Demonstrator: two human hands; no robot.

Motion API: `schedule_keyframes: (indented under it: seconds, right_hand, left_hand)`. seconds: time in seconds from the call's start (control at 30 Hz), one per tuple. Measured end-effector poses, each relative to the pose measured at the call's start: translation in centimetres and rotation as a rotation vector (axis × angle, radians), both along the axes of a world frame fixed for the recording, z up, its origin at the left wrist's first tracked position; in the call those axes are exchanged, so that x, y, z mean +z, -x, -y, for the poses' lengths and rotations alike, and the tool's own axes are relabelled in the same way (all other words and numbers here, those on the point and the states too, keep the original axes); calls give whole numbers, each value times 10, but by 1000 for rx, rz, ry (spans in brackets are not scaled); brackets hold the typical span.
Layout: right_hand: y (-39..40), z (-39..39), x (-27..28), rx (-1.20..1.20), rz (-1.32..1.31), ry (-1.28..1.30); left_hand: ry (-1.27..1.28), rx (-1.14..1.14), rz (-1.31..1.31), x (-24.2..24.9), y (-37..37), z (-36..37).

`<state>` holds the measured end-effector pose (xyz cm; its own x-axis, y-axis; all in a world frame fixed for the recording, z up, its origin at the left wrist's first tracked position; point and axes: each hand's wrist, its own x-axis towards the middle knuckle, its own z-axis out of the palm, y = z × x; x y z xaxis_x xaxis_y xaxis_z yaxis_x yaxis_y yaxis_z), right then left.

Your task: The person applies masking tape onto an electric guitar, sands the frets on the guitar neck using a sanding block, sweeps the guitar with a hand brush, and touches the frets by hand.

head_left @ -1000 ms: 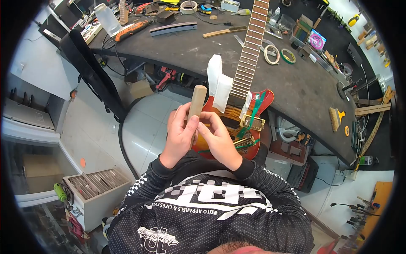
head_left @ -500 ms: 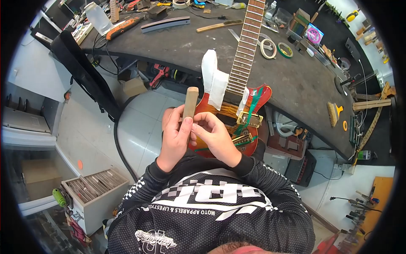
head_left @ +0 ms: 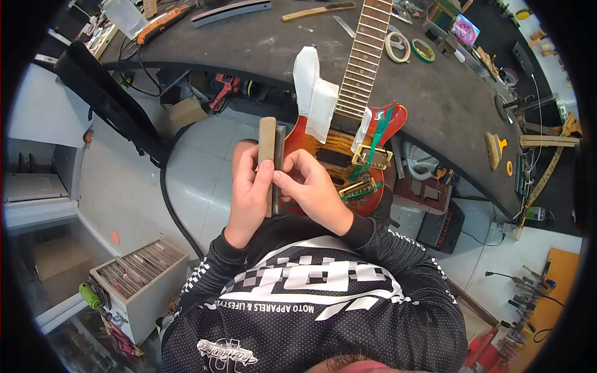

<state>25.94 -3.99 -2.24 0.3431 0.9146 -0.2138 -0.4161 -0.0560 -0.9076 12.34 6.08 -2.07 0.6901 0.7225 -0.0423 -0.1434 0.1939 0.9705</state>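
Note:
My left hand [head_left: 250,196] is wrapped round a long, narrow wooden block [head_left: 267,140], held upright, with a dark grey side turned to the right. My right hand [head_left: 315,194] pinches the same block from the right, its thumb close to my left thumb. An electric guitar body [head_left: 298,142] with a red-orange finish lies just beyond my hands and partly behind them. White paper [head_left: 318,112] covers part of its upper edge. Green tape [head_left: 377,142] runs over it beside a gold-framed pickup [head_left: 373,156]. The fretted neck [head_left: 365,68] stretches away over the bench.
On the dark workbench [head_left: 249,56] lie a long grey beam [head_left: 230,12], a wooden-handled brush [head_left: 317,11], tape rolls [head_left: 423,51], an orange rotary tool [head_left: 163,23] and a yellow-handled brush [head_left: 495,150]. A black case [head_left: 102,102] leans at left. A box of flat pieces [head_left: 140,267] stands lower left.
The block has turned in my hands, so its dark grey side now shows. My view has shifted, and the bench and guitar neck sit higher in it.

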Motion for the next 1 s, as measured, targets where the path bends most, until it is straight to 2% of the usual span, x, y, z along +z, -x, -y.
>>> schedule_keyframes:
  seconds: [0.1, 0.13, 0.2, 0.27, 0.4, 0.6, 0.7, 0.8, 0.9, 1.0]
  right_hand:
    - [4, 4, 1, -1, 8, -40]
    - [6, 5, -2, -23, 113, -53]
    - [6, 7, -3, -17, 328, -16]
    - [7, 7, 0, -29, 370, 3]
    - [10, 9, 1, -86, 422, -26]
    - [12, 16, -2, -109, 474, -56]
    - [11, 22, 3, -100, 542, -41]
    - [9, 32, 18, -68, 779, -91]
    - [13, 44, 21, -54, 905, -184]
    - [16, 54, 23, -2, 974, -131]
  left_hand:
    - [-15, 35, 35, -15, -4, -1]
    - [-30, 53, 45, -18, -4, -1]
    - [84, 33, 46, -14, 0, 1]
    - [235, -61, 66, -9, 5, 1]
    - [337, -77, 107, -2, 4, 9]
    - [303, -89, 150, -8, 3, 15]
    - [249, 16, 139, 2, -8, 25]
    - [290, -80, 182, 0, 1, 24]
    - [343, -56, 144, 7, 2, 26]
    - [300, -68, 143, 4, 0, 27]
